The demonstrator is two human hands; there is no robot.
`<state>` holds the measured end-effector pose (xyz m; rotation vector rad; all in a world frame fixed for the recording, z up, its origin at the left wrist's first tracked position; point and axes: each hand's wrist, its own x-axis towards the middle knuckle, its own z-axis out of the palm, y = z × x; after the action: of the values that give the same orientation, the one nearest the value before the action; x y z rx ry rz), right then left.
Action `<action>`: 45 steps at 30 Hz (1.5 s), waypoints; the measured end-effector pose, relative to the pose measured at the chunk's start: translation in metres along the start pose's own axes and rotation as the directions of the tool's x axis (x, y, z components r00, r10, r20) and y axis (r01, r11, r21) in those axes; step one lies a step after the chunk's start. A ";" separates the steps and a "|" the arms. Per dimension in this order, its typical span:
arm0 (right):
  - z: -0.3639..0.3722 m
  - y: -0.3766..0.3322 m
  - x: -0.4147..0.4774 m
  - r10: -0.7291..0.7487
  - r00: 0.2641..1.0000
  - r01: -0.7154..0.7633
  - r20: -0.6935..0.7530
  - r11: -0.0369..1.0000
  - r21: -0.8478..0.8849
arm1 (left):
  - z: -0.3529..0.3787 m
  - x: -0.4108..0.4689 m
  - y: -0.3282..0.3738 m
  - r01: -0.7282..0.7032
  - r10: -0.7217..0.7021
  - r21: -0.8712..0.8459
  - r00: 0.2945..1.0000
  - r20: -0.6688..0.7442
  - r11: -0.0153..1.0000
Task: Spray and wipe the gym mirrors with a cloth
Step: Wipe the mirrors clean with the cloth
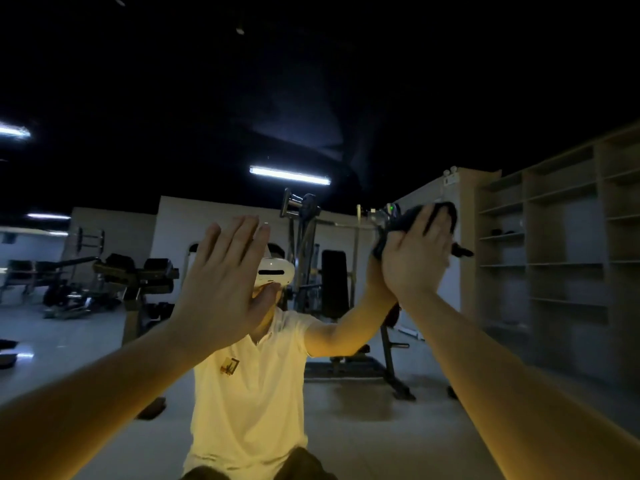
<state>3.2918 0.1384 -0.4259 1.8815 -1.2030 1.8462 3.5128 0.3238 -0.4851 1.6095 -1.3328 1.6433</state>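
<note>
The gym mirror (346,98) fills the whole view in front of me and reflects the dim room and my own body in a white shirt. My left hand (221,282) lies flat on the glass with straight, spread fingers and holds nothing. My right hand (415,254) is raised to the right and presses a dark cloth (415,216) against the mirror; the cloth bunches out above and to the left of my fingers. No spray bottle shows in view.
In the reflection stand a weight bench and rack (332,282) in the middle, dumbbell racks (138,271) at the left and open wooden shelving (561,244) at the right. Ceiling tube lights (289,175) glow above.
</note>
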 end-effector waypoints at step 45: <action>0.005 0.043 0.014 -0.714 0.698 0.716 0.055 0.696 -0.052 | 0.023 0.029 0.121 0.103 -0.114 0.132 0.991 0.076 0.986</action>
<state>3.2640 0.1031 -0.4300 1.9437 -0.3917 1.3085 3.4144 0.2457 -0.4980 1.8103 -1.1778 1.6406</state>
